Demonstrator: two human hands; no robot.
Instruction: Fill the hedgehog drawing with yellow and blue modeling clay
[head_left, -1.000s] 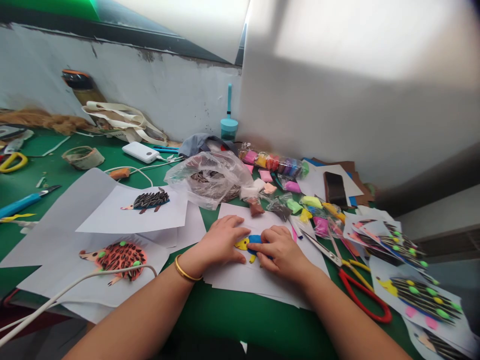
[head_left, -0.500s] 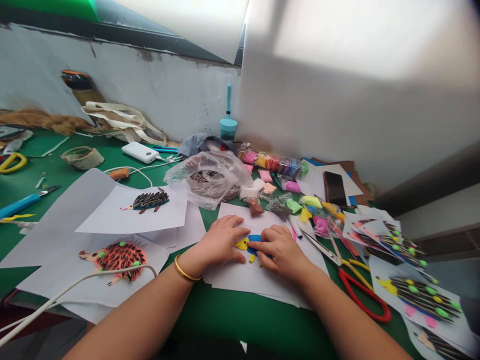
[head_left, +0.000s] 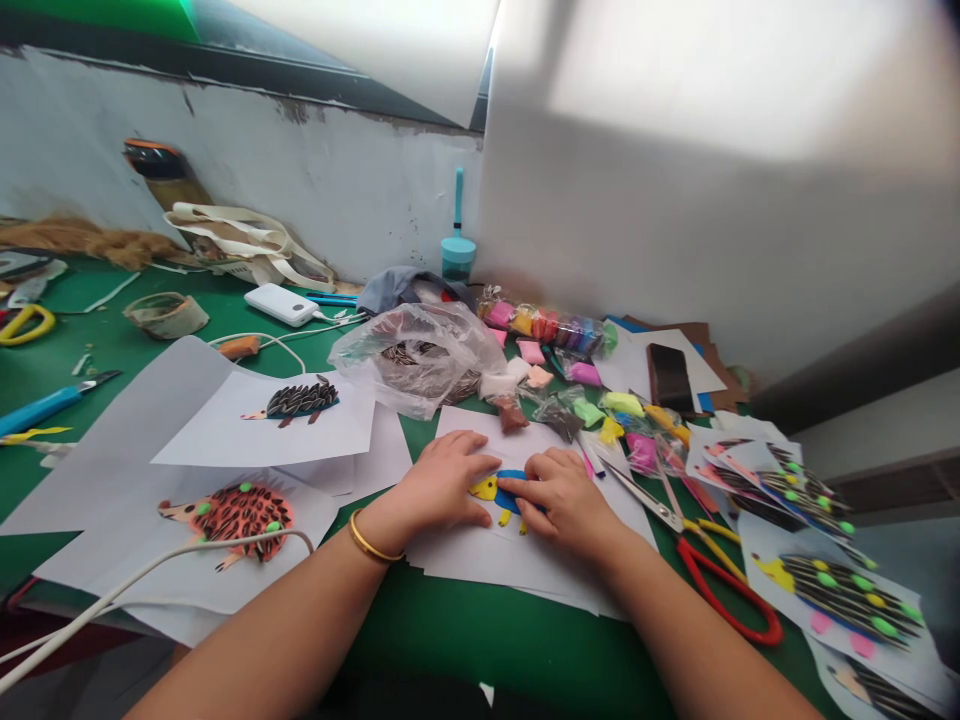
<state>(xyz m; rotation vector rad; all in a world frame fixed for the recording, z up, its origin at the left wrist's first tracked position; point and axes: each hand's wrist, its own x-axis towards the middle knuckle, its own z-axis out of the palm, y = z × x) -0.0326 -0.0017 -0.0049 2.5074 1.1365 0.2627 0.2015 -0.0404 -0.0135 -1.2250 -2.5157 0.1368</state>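
Note:
White paper sheets (head_left: pixel 480 560) lie on the green table in front of me. On the top sheet is a small animal figure with a yellow head (head_left: pixel 486 488), a blue body (head_left: pixel 511 480) and yellow feet. My left hand (head_left: pixel 450 478) rests on the paper left of the head, fingers apart, holding nothing. My right hand (head_left: pixel 561 500) is over the right part of the blue body, its index finger pressing on the blue material and its other fingers partly curled. Nothing is visible between its fingers. The body's right end is hidden under that hand.
Scissors (head_left: pixel 679 520) with red and yellow handles lie at the right, beside finished hedgehog pictures (head_left: pixel 847 600). Behind are clay packets (head_left: pixel 585 410), a plastic bag (head_left: pixel 427 360) of seeds and a phone (head_left: pixel 670 378). A white cable (head_left: pixel 150 575) crosses papers at the left.
My right index finger has shifted slightly right, away from the yellow head, showing a little more of the blue body. My left hand stays in place.

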